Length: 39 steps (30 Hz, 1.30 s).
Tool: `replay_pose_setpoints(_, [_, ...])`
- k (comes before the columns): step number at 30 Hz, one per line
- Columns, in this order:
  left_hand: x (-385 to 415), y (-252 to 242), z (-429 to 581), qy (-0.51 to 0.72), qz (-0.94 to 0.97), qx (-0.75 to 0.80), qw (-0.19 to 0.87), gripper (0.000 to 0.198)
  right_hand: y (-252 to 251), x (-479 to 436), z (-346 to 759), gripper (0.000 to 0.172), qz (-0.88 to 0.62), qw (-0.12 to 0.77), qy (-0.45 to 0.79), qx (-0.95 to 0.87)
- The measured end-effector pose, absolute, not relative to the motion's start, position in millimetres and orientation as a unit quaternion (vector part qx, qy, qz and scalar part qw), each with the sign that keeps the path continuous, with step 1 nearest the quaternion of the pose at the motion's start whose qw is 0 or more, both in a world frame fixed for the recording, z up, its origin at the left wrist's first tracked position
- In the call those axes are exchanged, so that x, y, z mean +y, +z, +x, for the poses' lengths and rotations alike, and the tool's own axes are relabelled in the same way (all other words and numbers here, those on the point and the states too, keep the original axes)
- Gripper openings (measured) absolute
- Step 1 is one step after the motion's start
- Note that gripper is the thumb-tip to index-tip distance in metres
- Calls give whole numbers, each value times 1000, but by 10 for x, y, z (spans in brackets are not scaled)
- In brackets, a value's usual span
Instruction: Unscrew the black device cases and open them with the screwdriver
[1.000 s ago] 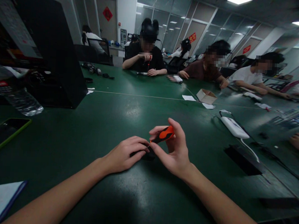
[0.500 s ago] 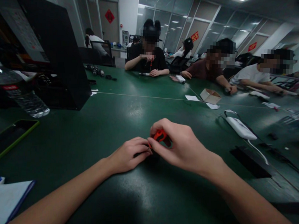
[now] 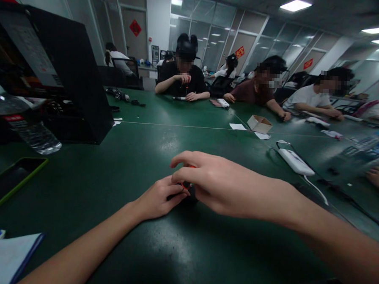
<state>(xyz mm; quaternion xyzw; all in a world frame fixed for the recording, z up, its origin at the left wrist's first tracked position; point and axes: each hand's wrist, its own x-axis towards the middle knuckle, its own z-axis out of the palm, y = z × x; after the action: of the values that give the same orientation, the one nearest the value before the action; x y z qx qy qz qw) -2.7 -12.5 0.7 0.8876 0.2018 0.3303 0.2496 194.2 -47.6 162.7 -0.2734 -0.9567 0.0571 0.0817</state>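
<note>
My right hand [image 3: 219,181] is curled from above around a red-and-black-handled screwdriver [image 3: 186,185]. Only small red and dark bits of the handle show between the fingers; its tip is hidden. Resting on the green table [image 3: 133,249], my left hand [image 3: 161,197] has its fingers pinched together just beneath the screwdriver. Something small and dark lies at those fingertips, too covered to make out. The two hands meet, the right one partly over the left fingers.
At left stand a black computer case [image 3: 93,86] and a water bottle [image 3: 31,125], with a green-edged phone [image 3: 12,183] nearer. A white power strip [image 3: 295,161] with cables lies right. A small box [image 3: 259,124] sits further back. Several people work around the table.
My right hand has rolled over the screwdriver, its back now upward and the handle mostly covered. My left hand keeps its place. The view has shifted slightly.
</note>
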Motion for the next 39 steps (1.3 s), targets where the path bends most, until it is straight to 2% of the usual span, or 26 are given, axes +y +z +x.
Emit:
replay_pose_setpoints(3, [-121,0,-27,334,888,193,252,20,1657,-513,1931,11,-309,30,32,-950])
replay_pose_setpoints(7, [-123,17,-29,326,890,199,248,20,1634,-501,1925,19,-292,52,40,-954])
replay_pose_setpoints(9, [-130,25,-31,320,893,203,244,21,1620,-494,1931,29,-274,58,16,-960])
replay_pose_setpoints(10, [-135,29,-31,318,894,205,241,21,1614,-495,1939,28,-276,46,-12,-960])
replay_pose_setpoints(15, [-154,47,-34,287,914,206,199,27,1533,-549,2106,8,-310,-56,-163,-935])
replay_pose_setpoints(19, [-138,62,-40,264,923,210,186,32,1409,-631,2463,14,-311,-74,-133,-938])
replay_pose_setpoints(24, [-125,75,-12,253,911,254,201,46,1338,-743,2932,25,-342,-33,-105,-933])
replay_pose_setpoints(31, [-147,77,59,250,899,304,194,36,1222,-760,3063,26,-354,-29,-92,-930])
replay_pose_setpoints(39, [-128,54,50,247,898,302,203,37,1167,-667,3076,27,-347,-24,-75,-935])
